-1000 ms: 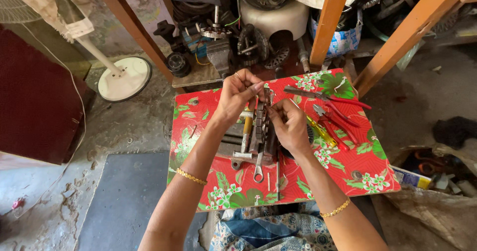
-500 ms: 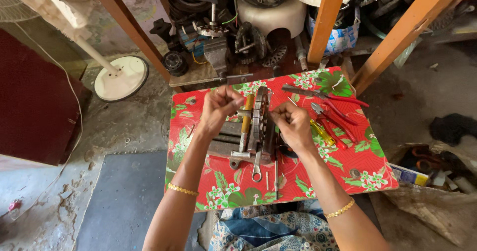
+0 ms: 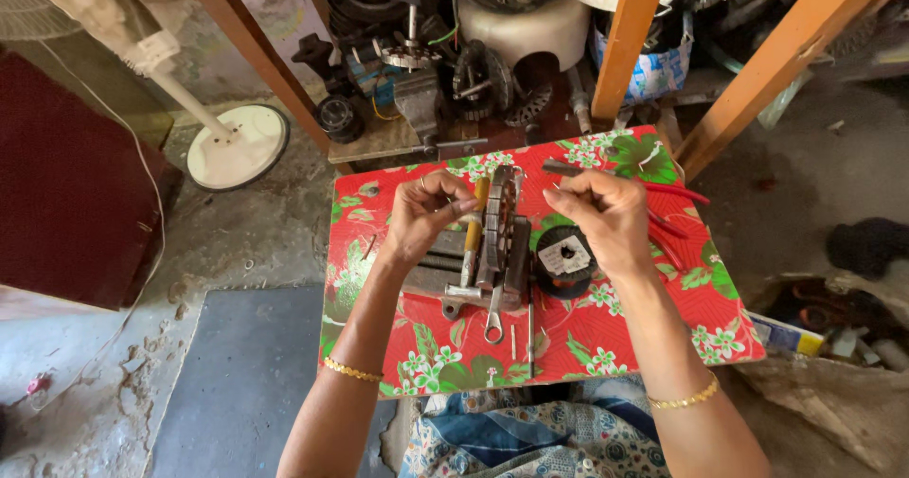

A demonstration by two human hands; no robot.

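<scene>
I look down on a low table (image 3: 663, 336) covered with a red floral oilcloth, and both of my hands are raised over its middle. Between them stands a grey metal motor stator (image 3: 500, 237), a stack of laminated plates set on edge, resting on dark metal blocks. My left hand (image 3: 426, 218) sits just left of its top, fingers (image 3: 461, 201) pinched together close to the upper edge; what they grip is too small to tell. My right hand (image 3: 606, 215) hovers just right of the stator, fingers curled inward, clear of the metal, and I cannot tell whether they hold anything. Beside the stator's right side lies a round black spool of wire (image 3: 563, 260), partly under my right wrist. A silver open-ended spanner (image 3: 493, 315) lies below the stator, and red-handled tools (image 3: 677, 222) lie beyond my right hand.
</scene>
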